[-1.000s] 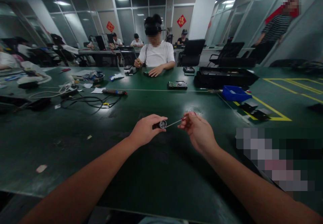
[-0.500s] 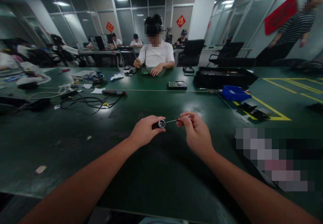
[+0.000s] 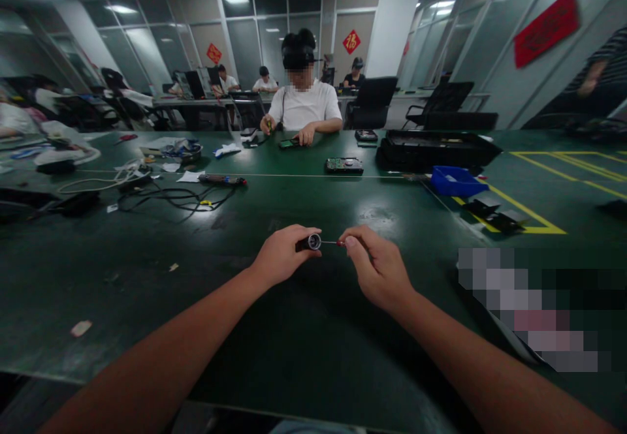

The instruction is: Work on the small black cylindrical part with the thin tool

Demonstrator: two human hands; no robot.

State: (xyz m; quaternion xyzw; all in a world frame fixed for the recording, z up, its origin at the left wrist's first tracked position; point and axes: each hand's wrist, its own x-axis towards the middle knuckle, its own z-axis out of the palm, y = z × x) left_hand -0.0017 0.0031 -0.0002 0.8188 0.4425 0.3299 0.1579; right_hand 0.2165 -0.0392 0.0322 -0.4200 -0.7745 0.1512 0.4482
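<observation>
My left hand (image 3: pixel 284 254) is closed around a black cylinder (image 3: pixel 311 242) with a round, silver-rimmed end that faces me; it looks like a small flashlight. My right hand (image 3: pixel 379 264) pinches the red handle of a thin screwdriver (image 3: pixel 337 243). The metal shaft points left and its tip reaches the right side of the cylinder's rim. Most of the handle is hidden by my fingers. Both hands are held above the green table (image 3: pixel 294 349).
Across the table a person in a white shirt (image 3: pixel 307 108) handles a green circuit board (image 3: pixel 289 143). Nearby lie a hard drive (image 3: pixel 344 165), a black tray (image 3: pixel 435 150) and a blue bin (image 3: pixel 458 181). Black cables (image 3: pixel 161 199) are on the left; a pixelated item (image 3: pixel 533 310) is at right.
My right hand has shifted slightly left and its fingers have changed their hold on the screwdriver, whose shaft is now nearly level. My left hand has hardly moved.
</observation>
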